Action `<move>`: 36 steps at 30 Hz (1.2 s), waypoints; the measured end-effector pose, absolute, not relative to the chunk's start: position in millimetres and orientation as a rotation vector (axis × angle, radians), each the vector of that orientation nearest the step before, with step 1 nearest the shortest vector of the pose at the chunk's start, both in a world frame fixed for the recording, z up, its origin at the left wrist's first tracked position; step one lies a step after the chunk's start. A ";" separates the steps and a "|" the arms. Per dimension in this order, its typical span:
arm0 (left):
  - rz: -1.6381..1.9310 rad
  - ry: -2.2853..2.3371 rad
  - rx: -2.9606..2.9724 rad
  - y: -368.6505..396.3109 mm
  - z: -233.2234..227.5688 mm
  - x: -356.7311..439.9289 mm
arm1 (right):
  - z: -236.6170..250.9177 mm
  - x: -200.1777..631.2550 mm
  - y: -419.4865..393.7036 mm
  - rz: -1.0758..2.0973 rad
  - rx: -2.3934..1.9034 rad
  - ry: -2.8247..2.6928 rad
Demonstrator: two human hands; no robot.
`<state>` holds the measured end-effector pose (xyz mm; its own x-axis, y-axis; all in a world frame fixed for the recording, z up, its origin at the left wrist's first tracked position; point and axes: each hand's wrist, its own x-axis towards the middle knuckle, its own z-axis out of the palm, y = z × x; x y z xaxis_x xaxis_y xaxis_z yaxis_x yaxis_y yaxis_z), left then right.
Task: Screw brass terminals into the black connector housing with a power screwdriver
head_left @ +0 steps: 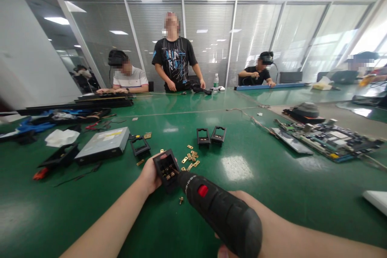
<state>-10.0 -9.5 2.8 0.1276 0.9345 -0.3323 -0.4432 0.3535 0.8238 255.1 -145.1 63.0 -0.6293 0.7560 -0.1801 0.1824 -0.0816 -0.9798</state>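
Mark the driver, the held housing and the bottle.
Driver point(222, 211), head view: middle of its body.
Held housing point(171, 186), head view: its lower wall.
Bottle point(215, 83), head view: middle of its side.

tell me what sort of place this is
Perhaps an electronics workroom in an office: a circuit board on a green table, a power screwdriver in the right hand, glass partitions behind.

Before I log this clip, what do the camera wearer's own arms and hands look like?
The left forearm and right forearm show no sleeves. The left hand is ungloved, with no ring, watch or band in view. The right hand is partly hidden; what shows has no glove. I see no cables or markings on either arm.
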 end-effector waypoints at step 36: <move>1.126 0.996 0.661 -11.0 9.1 -8.8 | 58.6 253.2 -143.7 1.740 -1.121 -1.808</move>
<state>-8.8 -11.0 9.1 0.1022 0.9454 -0.3094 -0.4220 0.3228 0.8472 253.2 -143.7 58.6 -0.6037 0.7587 -0.2449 0.2737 -0.0912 -0.9575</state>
